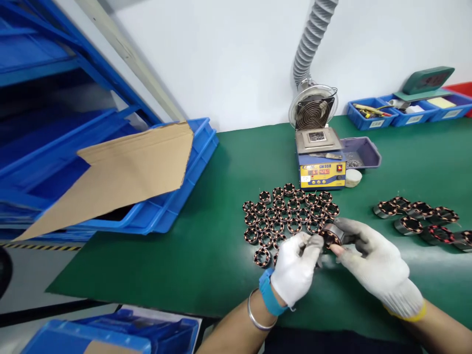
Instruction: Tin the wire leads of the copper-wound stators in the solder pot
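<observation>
A motor stator (331, 236), a dark metal ring with copper windings inside, is held up over the green table. My right hand (372, 260), in a white glove with a bare thumb tip showing, grips its right side and lower edge. My left hand (298, 265), gloved and with a blue strap at the wrist, is pinched closed against the stator's left edge. Whatever lies between those fingertips is too small to make out. Just beyond my left hand stands a close group of similar stators (277, 226), openings upward.
A solder pot (322, 174) with a fan and grey hose stands behind the group, beside a purple tray (363, 152). More stators (408, 225) sit at right. Small blue bins (372, 118) line the back. Cardboard (147, 162) lies on blue crates (199, 157) at left.
</observation>
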The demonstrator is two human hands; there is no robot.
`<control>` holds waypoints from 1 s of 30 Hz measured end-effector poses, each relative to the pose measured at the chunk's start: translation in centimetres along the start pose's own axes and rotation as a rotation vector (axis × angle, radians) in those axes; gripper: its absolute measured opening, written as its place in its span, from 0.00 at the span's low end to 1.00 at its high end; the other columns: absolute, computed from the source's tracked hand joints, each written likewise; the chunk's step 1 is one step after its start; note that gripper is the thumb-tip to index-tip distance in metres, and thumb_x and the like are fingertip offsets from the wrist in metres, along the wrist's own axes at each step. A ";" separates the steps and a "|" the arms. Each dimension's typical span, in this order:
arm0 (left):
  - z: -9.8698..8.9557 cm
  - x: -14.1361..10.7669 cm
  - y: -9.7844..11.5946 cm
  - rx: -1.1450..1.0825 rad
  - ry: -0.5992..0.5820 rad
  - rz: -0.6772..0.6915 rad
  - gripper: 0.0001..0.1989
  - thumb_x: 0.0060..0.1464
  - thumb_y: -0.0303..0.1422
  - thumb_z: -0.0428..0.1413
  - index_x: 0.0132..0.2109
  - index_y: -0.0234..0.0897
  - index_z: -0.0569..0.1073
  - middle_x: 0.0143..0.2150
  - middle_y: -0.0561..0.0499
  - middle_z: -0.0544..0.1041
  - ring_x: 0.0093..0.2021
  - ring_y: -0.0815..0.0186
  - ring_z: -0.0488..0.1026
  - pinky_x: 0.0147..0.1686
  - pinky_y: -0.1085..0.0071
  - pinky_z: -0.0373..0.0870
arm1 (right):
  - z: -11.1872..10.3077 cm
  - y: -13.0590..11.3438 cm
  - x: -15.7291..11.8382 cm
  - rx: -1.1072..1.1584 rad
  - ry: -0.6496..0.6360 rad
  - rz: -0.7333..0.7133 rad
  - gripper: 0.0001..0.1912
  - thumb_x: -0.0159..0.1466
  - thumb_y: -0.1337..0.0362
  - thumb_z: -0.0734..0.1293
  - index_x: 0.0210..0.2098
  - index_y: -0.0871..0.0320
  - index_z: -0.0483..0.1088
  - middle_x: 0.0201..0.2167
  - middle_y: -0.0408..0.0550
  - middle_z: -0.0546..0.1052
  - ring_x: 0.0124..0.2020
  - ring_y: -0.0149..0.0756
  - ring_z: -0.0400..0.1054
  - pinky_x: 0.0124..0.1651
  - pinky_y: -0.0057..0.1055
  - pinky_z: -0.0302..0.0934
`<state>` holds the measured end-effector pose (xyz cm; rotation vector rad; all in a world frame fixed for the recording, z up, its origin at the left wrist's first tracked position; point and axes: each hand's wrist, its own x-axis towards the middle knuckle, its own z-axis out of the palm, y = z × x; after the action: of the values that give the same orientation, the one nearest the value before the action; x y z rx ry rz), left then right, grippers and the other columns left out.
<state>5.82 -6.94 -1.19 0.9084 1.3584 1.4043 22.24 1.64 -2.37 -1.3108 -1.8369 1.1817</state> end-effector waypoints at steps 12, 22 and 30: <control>0.5 -1.5 -0.7 -0.206 0.114 0.216 0.18 0.64 0.47 0.55 0.36 0.36 0.71 0.29 0.48 0.78 0.25 0.68 0.72 0.25 0.73 0.69 | -4.8 -7.2 11.1 -0.527 0.200 -0.187 0.27 0.58 0.52 0.72 0.56 0.52 0.76 0.48 0.50 0.81 0.46 0.45 0.75 0.54 0.43 0.68; 0.7 -1.1 -1.3 0.337 0.089 0.760 0.02 0.55 0.28 0.57 0.36 0.40 0.73 0.27 0.50 0.79 0.26 0.64 0.77 0.33 0.68 0.73 | -4.8 -15.1 27.1 -1.108 0.099 -0.355 0.28 0.68 0.55 0.66 0.63 0.65 0.67 0.56 0.69 0.71 0.55 0.58 0.66 0.52 0.52 0.57; 1.7 -0.5 -2.7 0.480 0.320 0.866 0.03 0.52 0.29 0.56 0.33 0.41 0.74 0.23 0.52 0.76 0.22 0.65 0.73 0.26 0.68 0.68 | -1.9 -14.9 29.6 -1.149 -0.027 -0.379 0.21 0.64 0.67 0.70 0.56 0.69 0.71 0.56 0.76 0.69 0.59 0.65 0.62 0.56 0.60 0.52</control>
<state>7.95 -7.14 -3.64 1.7952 1.6675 1.9542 7.41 28.22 10.93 -1.3257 -2.7429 -0.1631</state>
